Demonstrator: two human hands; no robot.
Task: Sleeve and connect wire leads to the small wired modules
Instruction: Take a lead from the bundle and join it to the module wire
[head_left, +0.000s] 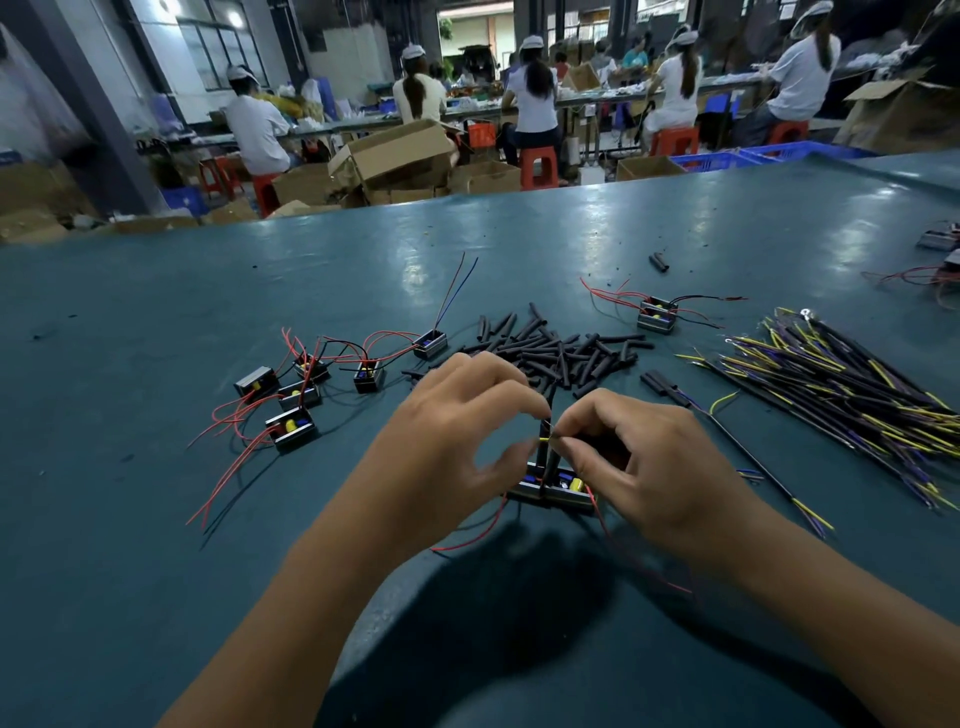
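Both hands meet over the green table (675, 218), working at 1 small module (553, 488) that sits on the surface just below them. The left hand (457, 431) has its thumb and forefinger curled in, pinching a black sleeve (544, 447) that stands up from the module, with a short yellow wire tip (543, 439) showing at the pinch. The right hand (644, 457) pinches the same spot from the other side, fingertips nearly touching those of the left; its other fingers are loosely bent. Thin red leads (467, 538) trail from the module toward the near edge.

Behind the hands lies a loose heap of black sleeve pieces (561, 348). To the left, a cluster of 6 modules with red and black leads (311, 384) is spread about, 1 of them with wires sticking upward. Another module (657, 314) sits alone beyond the heap on the right, and a single sleeve piece (658, 262) lies farther back. At the right, a fanned bundle of yellow and purple wire leads (841, 384) in black sheathing rests on the table, well apart from the hands.

Across the room, people in white caps sit on red stools (539, 166) at a long bench, with cardboard boxes (395, 156) on the floor
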